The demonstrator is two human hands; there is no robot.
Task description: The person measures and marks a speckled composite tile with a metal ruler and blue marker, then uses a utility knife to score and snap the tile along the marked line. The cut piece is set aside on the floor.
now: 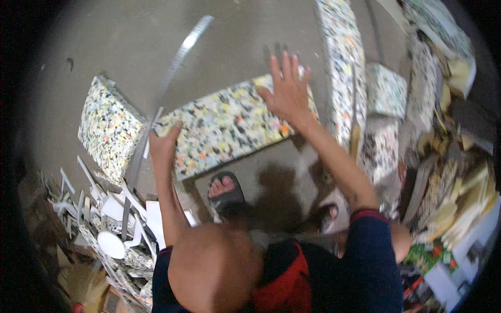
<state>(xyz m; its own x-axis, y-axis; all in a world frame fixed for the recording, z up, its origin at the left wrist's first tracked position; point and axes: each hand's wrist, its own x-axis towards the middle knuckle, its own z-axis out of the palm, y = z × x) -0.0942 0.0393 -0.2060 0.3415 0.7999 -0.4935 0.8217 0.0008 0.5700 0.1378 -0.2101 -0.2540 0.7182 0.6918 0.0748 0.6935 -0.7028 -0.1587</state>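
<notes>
A long slab of speckled multicoloured foam lies crosswise in front of me, above my sandalled feet. My left hand grips its left end, thumb on the top face, the other fingers mostly hidden at the edge. Spread flat over the slab's far right end is my right hand, open, its fingertips reaching past the far edge. A long thin metal strip, like a ruler, runs slantwise past the left hand. Just left of that strip sits another speckled foam block.
White plastic scraps and foam offcuts are heaped at lower left. A tall foam strip with a thin wooden-handled tool on it stands to the right. Beyond are smaller foam blocks and piled offcuts. Grey floor stretches ahead.
</notes>
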